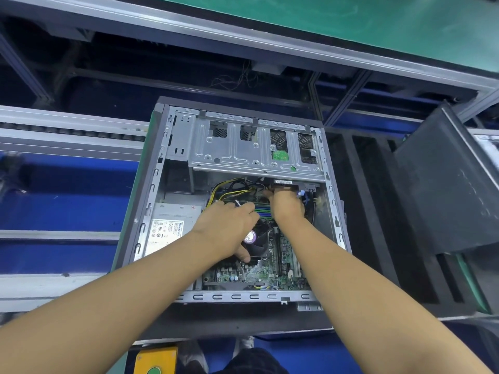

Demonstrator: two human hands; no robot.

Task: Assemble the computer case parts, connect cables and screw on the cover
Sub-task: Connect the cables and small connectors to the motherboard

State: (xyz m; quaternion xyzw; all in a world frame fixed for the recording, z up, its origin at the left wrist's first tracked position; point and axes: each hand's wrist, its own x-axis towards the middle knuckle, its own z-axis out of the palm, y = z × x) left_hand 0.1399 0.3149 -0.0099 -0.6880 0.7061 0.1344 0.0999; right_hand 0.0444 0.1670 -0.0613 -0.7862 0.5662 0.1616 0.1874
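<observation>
Where the left hand [229,225] reaches, cables [229,192] bunch.

computer case [243,296] lay open on its side | yellow-black cables [229,188] looped inside | dark cover [445,184] stood tilted, right

We record bright, even light from overhead; shadows are soft and shallow. The drive cage [243,149] carries a mild sheen. We find the space beneath the upper conveyor frame [270,47] dark and underexposed, and the cables [229,188] under the cage shaded. Wide-angle distortion bows the aluminium rails [67,117] toward the edges. Detail on the motherboard [270,273] reads slightly soft, with compression smear.
</observation>
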